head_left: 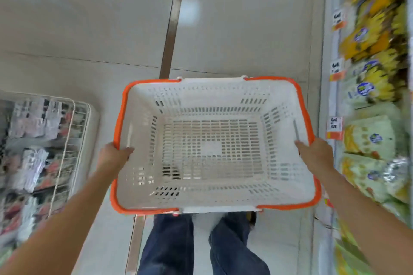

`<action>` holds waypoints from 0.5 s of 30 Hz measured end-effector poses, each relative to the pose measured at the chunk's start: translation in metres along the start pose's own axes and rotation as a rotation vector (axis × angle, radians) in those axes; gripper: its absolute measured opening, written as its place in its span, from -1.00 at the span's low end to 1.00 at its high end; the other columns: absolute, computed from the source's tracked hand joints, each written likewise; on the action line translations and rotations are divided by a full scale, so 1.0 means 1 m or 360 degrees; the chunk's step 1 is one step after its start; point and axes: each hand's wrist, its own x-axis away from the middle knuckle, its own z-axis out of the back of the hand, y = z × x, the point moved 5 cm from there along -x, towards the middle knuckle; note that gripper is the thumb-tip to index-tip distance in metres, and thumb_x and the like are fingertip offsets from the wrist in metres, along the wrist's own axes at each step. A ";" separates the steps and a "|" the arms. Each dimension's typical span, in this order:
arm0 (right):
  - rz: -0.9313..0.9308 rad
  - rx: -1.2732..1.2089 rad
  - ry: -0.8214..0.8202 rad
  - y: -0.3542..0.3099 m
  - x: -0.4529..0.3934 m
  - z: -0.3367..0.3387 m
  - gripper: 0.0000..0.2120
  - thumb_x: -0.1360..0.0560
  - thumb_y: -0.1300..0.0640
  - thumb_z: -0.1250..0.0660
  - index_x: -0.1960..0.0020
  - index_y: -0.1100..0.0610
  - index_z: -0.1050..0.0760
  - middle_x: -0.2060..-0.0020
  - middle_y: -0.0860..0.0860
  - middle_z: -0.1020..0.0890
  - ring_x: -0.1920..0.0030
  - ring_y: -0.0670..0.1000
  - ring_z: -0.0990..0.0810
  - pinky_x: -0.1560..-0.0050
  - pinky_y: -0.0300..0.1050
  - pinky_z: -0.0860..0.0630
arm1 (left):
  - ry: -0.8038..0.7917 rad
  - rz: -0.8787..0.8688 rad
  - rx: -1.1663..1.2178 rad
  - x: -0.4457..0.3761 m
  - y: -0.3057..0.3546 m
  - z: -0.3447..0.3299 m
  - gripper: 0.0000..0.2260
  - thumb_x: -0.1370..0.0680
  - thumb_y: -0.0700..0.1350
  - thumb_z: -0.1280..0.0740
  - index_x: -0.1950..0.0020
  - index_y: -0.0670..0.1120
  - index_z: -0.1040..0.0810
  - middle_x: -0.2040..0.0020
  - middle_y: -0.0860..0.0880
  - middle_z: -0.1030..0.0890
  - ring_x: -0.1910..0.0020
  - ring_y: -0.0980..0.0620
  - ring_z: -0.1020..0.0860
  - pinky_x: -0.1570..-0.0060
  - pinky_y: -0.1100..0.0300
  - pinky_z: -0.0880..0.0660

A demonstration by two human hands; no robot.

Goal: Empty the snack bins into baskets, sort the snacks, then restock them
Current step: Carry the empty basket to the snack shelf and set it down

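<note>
1. The basket (pixel 213 145), white with an orange rim, fills the centre of the frame, held level above the floor (pixel 67 29) and above the person's legs at the bottom centre. Nothing lies in it; the slotted bottom shows bare.

2. The left hand (pixel 114 154) grips the basket's left rim at centre left, thumb hooked over the edge to the inside and the other fingers hidden under the rim. The right hand (pixel 315 152) grips the right rim in the same way at centre right. Each hand is closed on the basket and carries nothing else.

3. The snack packs (pixel 371 140), yellow and pale green, lie in the shelf bins along the right edge of the frame, behind a strip of price tags (pixel 334 124). They are blurred, so no brand or count can be read.

4. The relation that matters: the snacks lie to the right of the basket, just beyond the right hand, which is much the nearer of the two. The basket's long axis runs left to right, so its short right end points at the bins.

5. A wire rack (pixel 44 152) of other packets stands at the lower left, well apart from the snacks.

6. Judgement: emptying has not begun. The basket probably needs setting down or shifting to one hand, freeing the right hand to reach the bins.
</note>
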 end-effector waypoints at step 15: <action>0.0503 -0.0046 0.0164 -0.297 0.065 0.237 -0.72 -0.46 0.09 -0.33 -0.06 0.27 -0.48 0.08 0.19 -0.61 0.10 0.23 -0.59 0.20 0.01 -0.54 | 0.0313 -0.0267 -0.0063 0.123 0.221 0.296 -0.67 -0.37 -0.14 -0.53 0.04 -0.33 -0.56 0.21 -0.25 -0.53 0.10 -0.28 -0.57 0.19 0.01 -0.41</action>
